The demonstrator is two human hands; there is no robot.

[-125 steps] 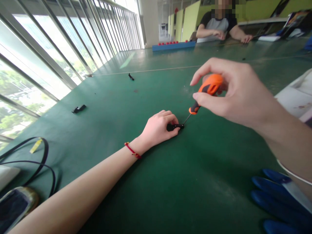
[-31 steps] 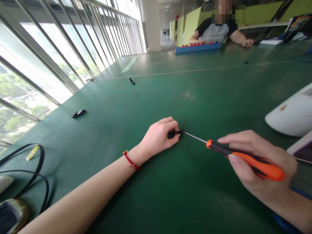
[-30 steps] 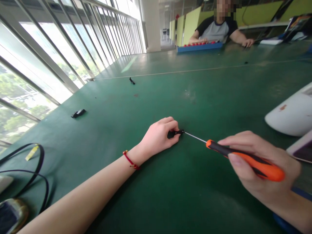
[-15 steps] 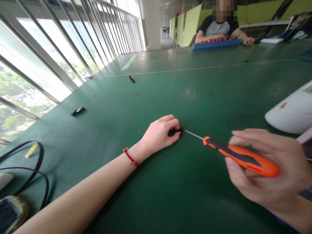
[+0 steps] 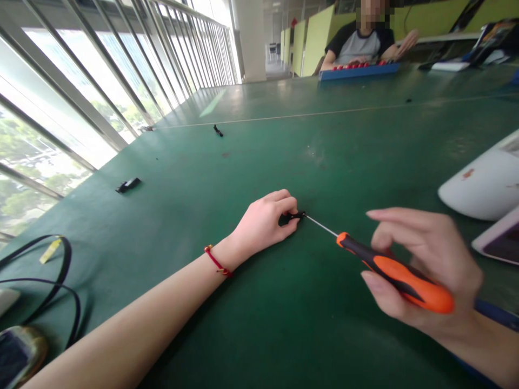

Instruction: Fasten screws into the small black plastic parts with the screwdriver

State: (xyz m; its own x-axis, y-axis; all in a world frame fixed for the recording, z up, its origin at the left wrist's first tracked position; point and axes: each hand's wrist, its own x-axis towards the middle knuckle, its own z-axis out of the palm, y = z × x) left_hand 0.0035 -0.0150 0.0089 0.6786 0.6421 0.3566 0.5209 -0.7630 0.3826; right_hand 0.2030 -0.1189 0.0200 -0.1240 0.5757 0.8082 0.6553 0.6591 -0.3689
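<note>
Head view: left grip (image 5: 268, 220) pinches a small black part (image 5: 299, 215), likely light, stiff; right grip (image 5: 441, 265) loosely cradles an orange-and-black screwdriver (image 5: 375, 259), best held by its thick handle (image 5: 401, 275).

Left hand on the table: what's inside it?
The left hand pinches a small black part, its end showing by the screwdriver tip. The hand covers some of it, so its full shape can't be seen.

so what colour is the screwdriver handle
The screwdriver handle is orange and black, clearest in the head view.
</note>
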